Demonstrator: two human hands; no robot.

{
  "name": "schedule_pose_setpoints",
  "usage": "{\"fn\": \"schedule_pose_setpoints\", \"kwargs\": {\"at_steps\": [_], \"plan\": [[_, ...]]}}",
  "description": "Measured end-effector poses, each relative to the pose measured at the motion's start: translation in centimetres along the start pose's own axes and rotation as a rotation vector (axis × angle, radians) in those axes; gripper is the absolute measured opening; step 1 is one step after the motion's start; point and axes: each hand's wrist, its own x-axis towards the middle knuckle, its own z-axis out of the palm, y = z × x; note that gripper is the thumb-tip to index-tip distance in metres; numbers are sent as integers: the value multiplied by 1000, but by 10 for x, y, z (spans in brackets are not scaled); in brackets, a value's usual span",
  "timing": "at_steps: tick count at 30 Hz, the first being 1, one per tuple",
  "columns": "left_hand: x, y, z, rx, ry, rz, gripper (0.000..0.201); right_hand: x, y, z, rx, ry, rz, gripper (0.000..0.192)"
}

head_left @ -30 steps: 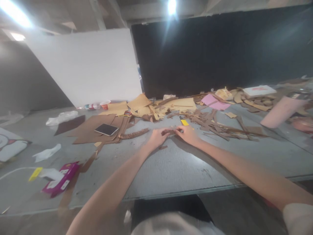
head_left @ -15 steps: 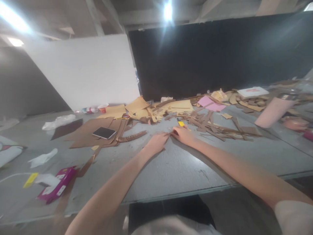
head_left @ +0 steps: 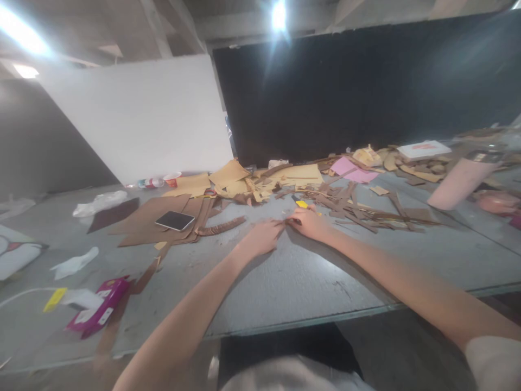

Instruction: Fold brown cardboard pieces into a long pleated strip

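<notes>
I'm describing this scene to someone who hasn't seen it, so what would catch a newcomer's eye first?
Two bare arms reach to mid-table, where the left hand and right hand meet over a small brown scrap, a yellow tool just beyond them. Behind runs a messy spread of brown cardboard scraps. To the left a dark phone lies on cardboard sheets, and a magenta box sits near the front edge.
</notes>
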Motion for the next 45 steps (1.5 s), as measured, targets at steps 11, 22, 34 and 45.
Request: {"fn": "schedule_pose_setpoints", "kwargs": {"at_steps": [11,22,34,45], "plan": [[1,0,-3,-38,-2,-16,49,-4,-3,-11,-6,-89,-90,31],[3,-13,8,-123,31,-3,61,-4,1,-12,-102,-185,-146,41],[3,-14,11,-147,79,-18,58,-3,-1,-17,-58,-226,-128,41],[2,-5,3,-15,0,19,60,1,-8,-17,-103,-287,-94,36]]}}
